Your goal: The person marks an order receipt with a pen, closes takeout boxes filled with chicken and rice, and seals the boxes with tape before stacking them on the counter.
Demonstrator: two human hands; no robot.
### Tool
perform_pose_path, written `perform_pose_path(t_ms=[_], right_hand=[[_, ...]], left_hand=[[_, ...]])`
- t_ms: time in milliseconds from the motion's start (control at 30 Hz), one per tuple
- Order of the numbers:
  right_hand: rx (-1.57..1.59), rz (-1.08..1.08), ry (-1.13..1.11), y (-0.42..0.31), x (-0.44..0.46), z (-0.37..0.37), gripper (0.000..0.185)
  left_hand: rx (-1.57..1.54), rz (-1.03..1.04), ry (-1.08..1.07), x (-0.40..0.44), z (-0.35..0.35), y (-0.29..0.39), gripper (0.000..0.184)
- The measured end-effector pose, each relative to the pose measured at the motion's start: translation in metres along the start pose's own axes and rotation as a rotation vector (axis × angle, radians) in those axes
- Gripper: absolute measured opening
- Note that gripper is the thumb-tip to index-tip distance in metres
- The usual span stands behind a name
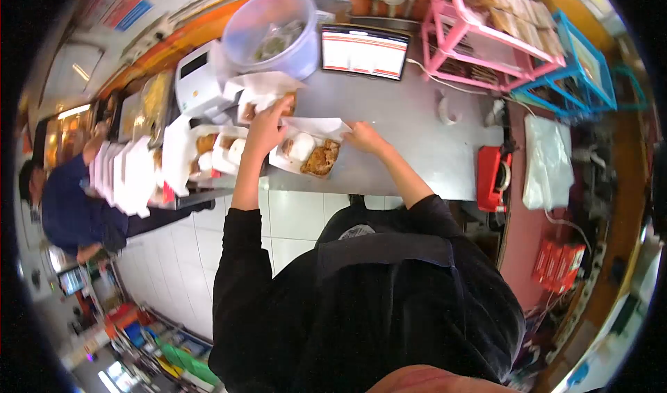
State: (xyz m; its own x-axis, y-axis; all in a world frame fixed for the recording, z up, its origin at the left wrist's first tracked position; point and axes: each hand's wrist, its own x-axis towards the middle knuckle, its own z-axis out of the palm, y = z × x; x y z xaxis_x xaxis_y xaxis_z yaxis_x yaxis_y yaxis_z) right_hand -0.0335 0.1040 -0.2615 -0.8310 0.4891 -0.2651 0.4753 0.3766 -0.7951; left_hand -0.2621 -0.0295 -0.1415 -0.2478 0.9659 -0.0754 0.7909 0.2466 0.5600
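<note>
An open white takeaway box (pixel 286 161) lies in front of me near the table's front edge. Inside are a white mound, probably rice, and a browned piece of fried food (pixel 322 158). My right hand (pixel 364 137) is closed on the right corner of its raised lid. At the lid's left end is my left hand (pixel 269 123), its fingers curled at the corner and partly hidden. Just behind that hand stands another open box (pixel 251 96) with food in it. More filled boxes (pixel 226 148) stand to the left.
Stacked white boxes (pixel 124 178) stand at left beside a person in dark clothes (pixel 73 202). Along the back are a white machine (pixel 201 80), a translucent tub (pixel 272 35) and a tablet (pixel 365 51). A pink rack (pixel 479 28) and a red case (pixel 492 178) are at right.
</note>
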Motion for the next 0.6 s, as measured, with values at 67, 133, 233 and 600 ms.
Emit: perform_pose_path(t_ms=[67,133,233,600], right_hand=[[-0.016,-0.031,0.108,0.017,-0.029,-0.004,0.038],[-0.041,0.126,0.020,0.032,-0.051,-0.034,0.031],[0.053,-0.014,0.262,0.076,-0.083,-0.043,0.029],[-0.323,0.427,0.737,0.093,-0.177,-0.090,0.036]], left_hand=[[0.054,0.111,-0.106,0.011,0.020,0.002,0.063],[-0.119,0.152,-0.145,0.019,0.042,0.011,0.056],[-0.558,0.101,-0.014,0.039,0.108,-0.011,0.042],[0.179,0.459,-0.005,0.077,0.185,0.085,0.030]])
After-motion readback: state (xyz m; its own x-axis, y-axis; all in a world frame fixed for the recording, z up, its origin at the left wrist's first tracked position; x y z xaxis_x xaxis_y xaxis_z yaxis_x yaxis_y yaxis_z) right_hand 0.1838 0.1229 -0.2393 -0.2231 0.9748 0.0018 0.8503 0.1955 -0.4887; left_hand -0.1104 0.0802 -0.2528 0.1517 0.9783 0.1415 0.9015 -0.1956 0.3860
